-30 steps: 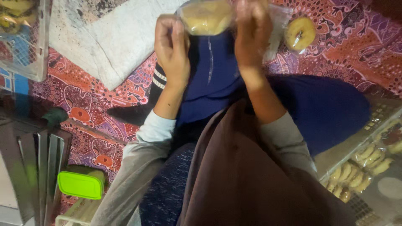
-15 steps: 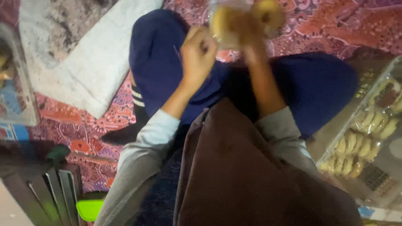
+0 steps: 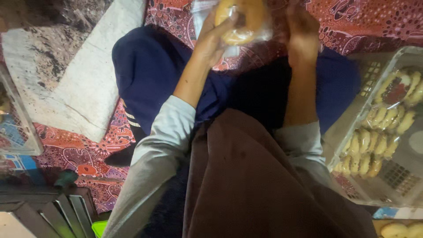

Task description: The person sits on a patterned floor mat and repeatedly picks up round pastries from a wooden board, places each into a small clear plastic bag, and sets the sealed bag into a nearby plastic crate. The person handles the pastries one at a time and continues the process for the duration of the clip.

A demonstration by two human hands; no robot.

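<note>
- A ring-shaped pastry [image 3: 241, 20] in a clear plastic bag [image 3: 207, 13] sits high in view, above the person's lap.
- The left hand [image 3: 213, 37] is clamped on it from the left.
- The right hand [image 3: 302, 31] is raised just beside it; whether its fingers are closed I cannot tell.
- Right: a plastic crate [image 3: 352, 132] of wrapped pastries [image 3: 374, 145].
- Left: a pale cloth [image 3: 88, 88] on the patterned red mat [image 3: 88, 150].

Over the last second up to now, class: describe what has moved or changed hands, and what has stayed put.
The left hand still grips the bagged doughnut, held up throughout. The right hand has come off the bag and now hovers beside it. The view itself has swung, so the grey slab sits further left in the picture. The crate of wrapped pastries and the patterned mat stay as they were.
</note>
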